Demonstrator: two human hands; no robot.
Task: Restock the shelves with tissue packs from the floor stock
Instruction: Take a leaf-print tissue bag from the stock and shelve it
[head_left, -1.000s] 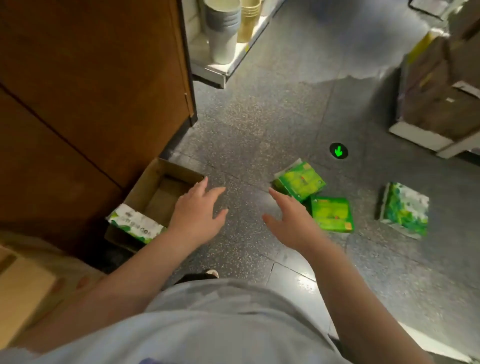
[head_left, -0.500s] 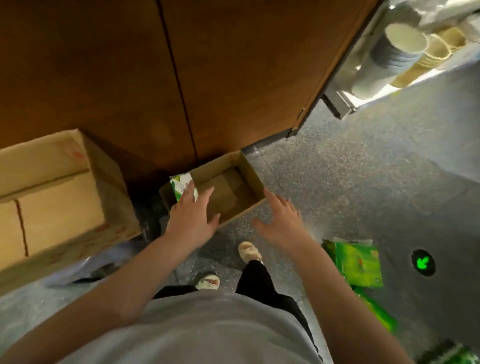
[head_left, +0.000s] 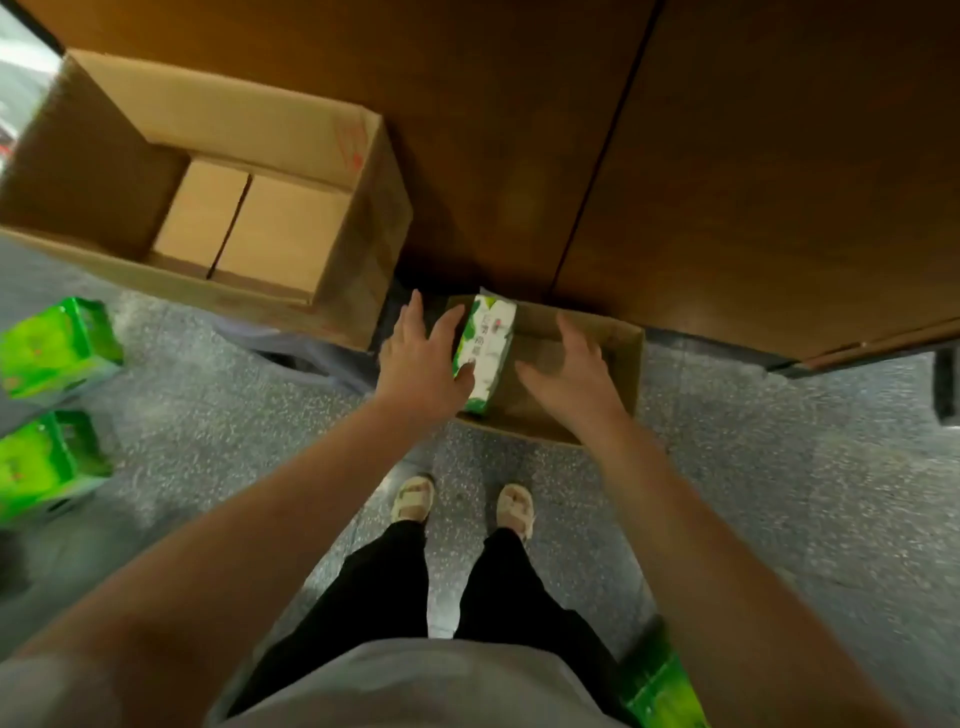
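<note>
Left hand: we are reaching our left hand (head_left: 422, 364) down to the white-and-green tissue pack (head_left: 485, 353), fingers spread and nearly straight, the thumb lying against the pack's side; we cannot tell whether it is gripping yet.
Right hand: we are holding our right hand (head_left: 569, 379) over the small cardboard box (head_left: 623, 358), fingers loosely spread, holding nothing.
Tissue pack: it is standing on edge at the left end of the small cardboard box, which is sitting on the floor against the wooden cabinet (head_left: 727, 156).
Other stock: bright green packs (head_left: 52, 348) are lying on the floor at far left, and another green pack (head_left: 660, 691) is showing by our right arm.
Large box: an open large carton (head_left: 322, 150) is standing to the left of the small one.
</note>
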